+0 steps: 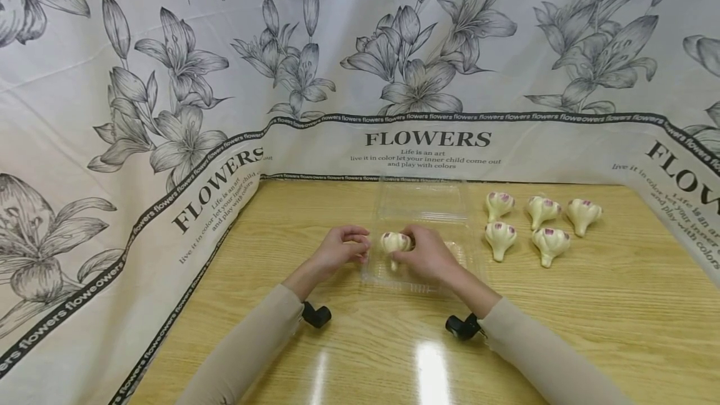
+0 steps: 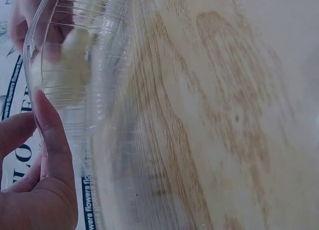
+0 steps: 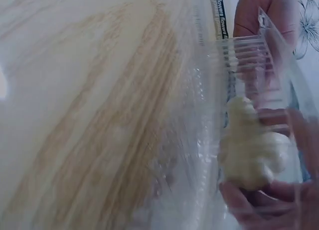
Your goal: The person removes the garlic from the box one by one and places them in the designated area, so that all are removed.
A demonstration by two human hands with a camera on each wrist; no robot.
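Note:
A clear plastic clamshell container (image 1: pixel 378 279) lies on the table with its lid (image 1: pixel 423 202) folded back, away from me. My left hand (image 1: pixel 340 249) pinches the container's left rim, its thumb and fingers on either side of the thin wall in the left wrist view. Inside the left part of the container, my right hand (image 1: pixel 429 255) grips a garlic bulb (image 1: pixel 395 242), cream with purple patches. Through the clear wall in the right wrist view, fingers are seen around the bulb (image 3: pixel 251 155), whose stem points toward the left hand. It looks blurred behind the ribbed plastic.
Several more garlic bulbs (image 1: pixel 543 212) stand in two loose rows to the right of the container. The wooden table (image 1: pixel 596 311) is bordered behind and on the left by a flower-printed cloth (image 1: pixel 315 149). A black wrist camera (image 1: pixel 317 315) sits under each forearm.

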